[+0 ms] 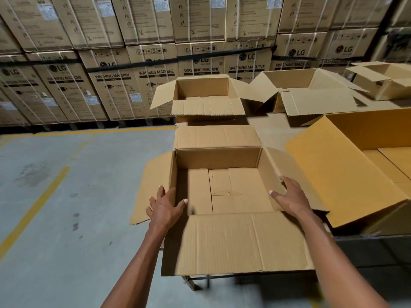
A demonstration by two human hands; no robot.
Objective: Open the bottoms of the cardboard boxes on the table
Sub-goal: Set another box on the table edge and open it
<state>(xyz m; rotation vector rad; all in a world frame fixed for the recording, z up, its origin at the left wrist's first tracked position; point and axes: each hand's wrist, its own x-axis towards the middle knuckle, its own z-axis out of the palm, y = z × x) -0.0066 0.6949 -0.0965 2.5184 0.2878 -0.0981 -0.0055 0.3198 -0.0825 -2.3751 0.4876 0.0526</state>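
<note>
My left hand (pixel 165 206) and right hand (pixel 292 196), fingers spread and gripping nothing, flank the nearest box (pixel 219 172) at nine and three o'clock. Its folded bottom flaps (pixel 231 190) lie between them, equally near, long axis nine-to-three.

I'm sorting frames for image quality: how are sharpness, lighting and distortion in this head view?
Head view: the nearest box and both hands, left hand and right hand, are fairly sharp; the stacked washing machine cartons look soft and smeared; wide-angle bending tilts them outward at the edges; light is even, with a dark shadow along the box's left inner wall; no glare.
</note>
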